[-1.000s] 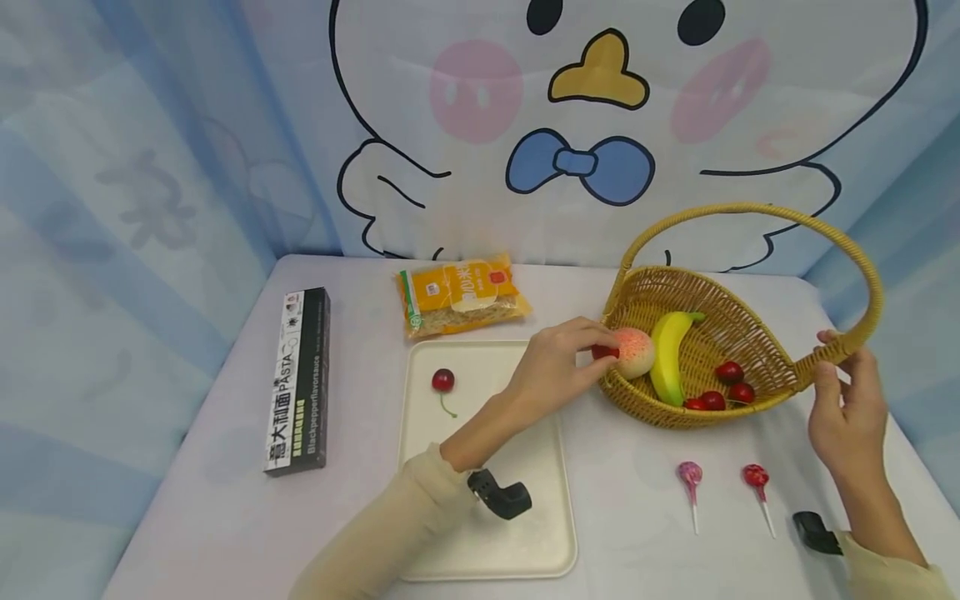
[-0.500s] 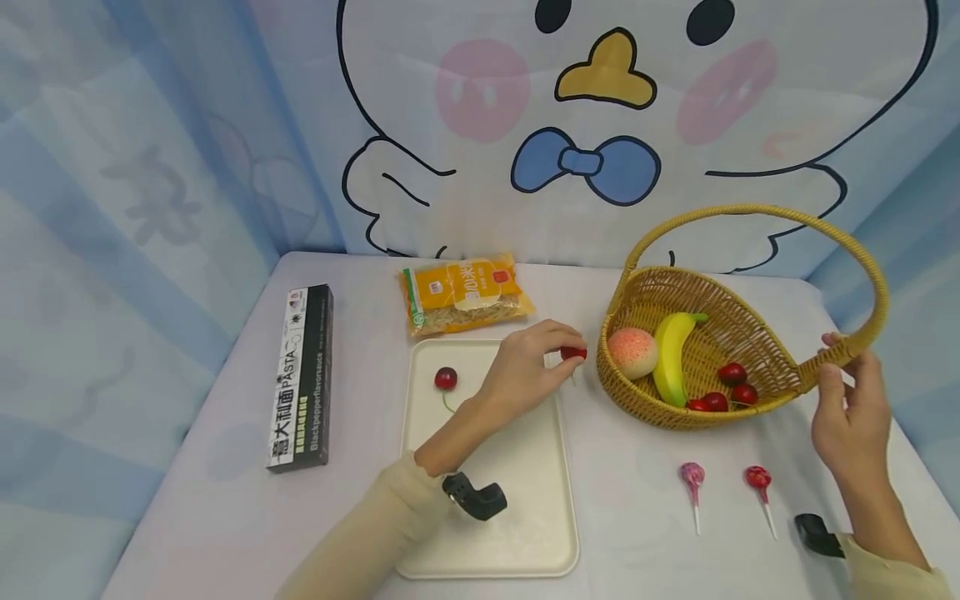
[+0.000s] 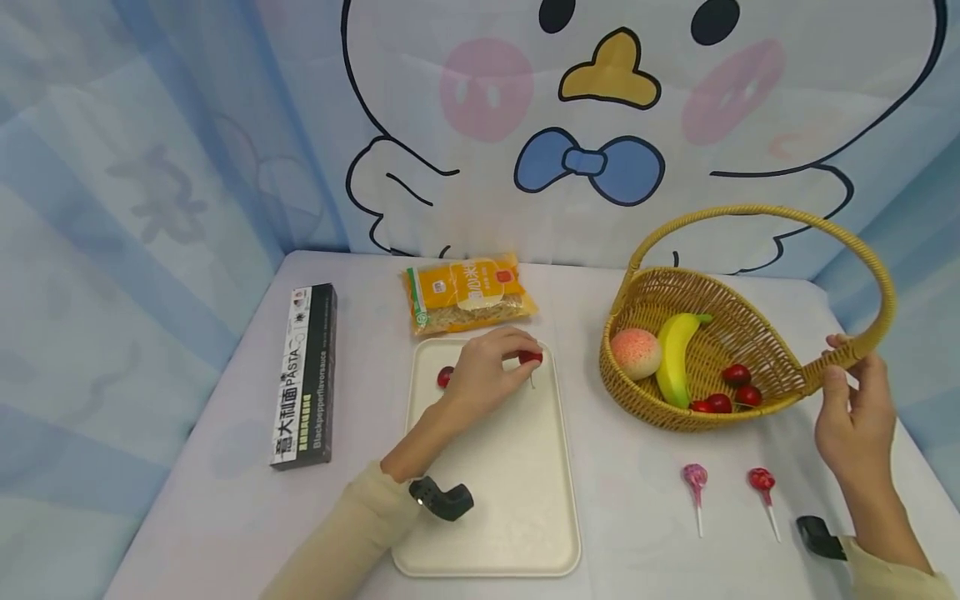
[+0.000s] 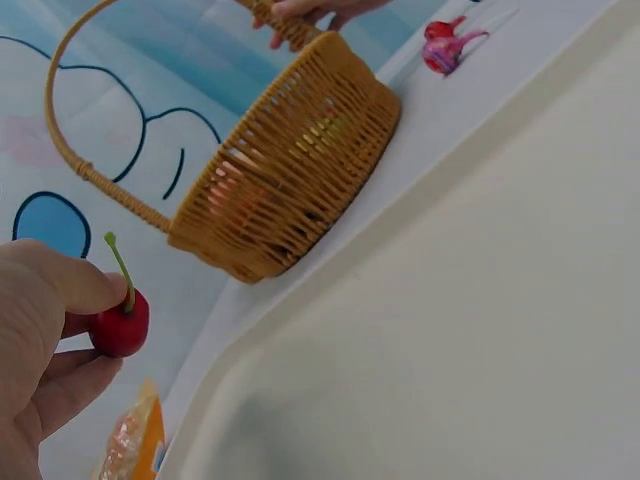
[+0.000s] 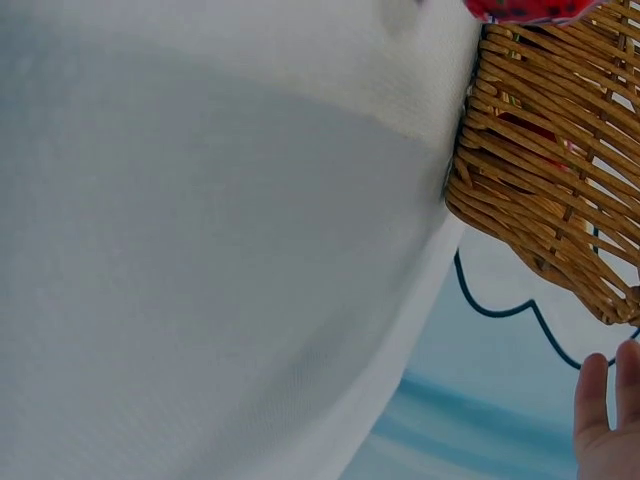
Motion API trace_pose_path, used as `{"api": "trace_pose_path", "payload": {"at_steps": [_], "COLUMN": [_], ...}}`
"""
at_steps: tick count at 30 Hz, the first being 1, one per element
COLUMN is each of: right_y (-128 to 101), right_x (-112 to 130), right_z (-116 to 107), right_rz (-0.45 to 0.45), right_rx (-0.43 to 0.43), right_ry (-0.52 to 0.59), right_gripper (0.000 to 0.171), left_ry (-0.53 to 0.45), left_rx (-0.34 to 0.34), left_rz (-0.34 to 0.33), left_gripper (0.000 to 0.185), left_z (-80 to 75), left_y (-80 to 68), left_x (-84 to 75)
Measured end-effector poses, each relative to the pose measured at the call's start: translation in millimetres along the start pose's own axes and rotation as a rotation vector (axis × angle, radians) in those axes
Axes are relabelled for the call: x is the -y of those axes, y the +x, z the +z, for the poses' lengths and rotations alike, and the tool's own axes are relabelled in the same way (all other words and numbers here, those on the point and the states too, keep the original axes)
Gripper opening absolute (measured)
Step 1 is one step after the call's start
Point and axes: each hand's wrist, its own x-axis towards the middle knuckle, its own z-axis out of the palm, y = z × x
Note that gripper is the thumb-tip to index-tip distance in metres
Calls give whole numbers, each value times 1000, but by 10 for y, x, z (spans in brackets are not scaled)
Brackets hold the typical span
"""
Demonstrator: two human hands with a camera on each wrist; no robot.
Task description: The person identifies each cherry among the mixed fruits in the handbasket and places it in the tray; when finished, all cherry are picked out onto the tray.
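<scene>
Apparently this is a setting-down step — my left hand (image 3: 480, 372) pinches a cherry (image 4: 122, 328) over the far right of the tray (image 3: 510, 508), my right hand (image 3: 857, 417) grips the basket (image 3: 667, 417) handle — so next likely calls for lowering gently, then loosening.

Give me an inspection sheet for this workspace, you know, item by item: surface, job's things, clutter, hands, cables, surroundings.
Surface: pale tabletop bearing a cream tray.
Job's things: held cherry with its stem; another cherry partly hidden behind the left hand; wicker basket containing a peach, a banana and several red cherries.
Clutter: pasta box left of the tray, yellow bag beyond it, two lollipops in front of the basket.
Hands: left pinches the held cherry above the tray's far end; right hand grips the basket near its handle's base.
Cables: nothing seen.
Surroundings: cartoon backdrop, bluish curtains at both sides.
</scene>
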Motion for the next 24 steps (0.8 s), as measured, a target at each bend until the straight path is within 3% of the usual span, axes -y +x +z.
{"api": "trace_pose_path", "payload": {"at_steps": [12, 24], "right_y": [-5, 4], "right_x": [21, 22], "right_z": [1, 7], "right_rz": [8, 43], "right_rx": [-2, 6], "right_ry": [-6, -4], "right_gripper": [46, 46], "left_ry": [95, 157], "left_rx": [48, 95], "left_rz": [-126, -151], "left_gripper": [9, 7], "left_z": [-201, -223], "left_y": [-146, -181], "left_x": [243, 310]}}
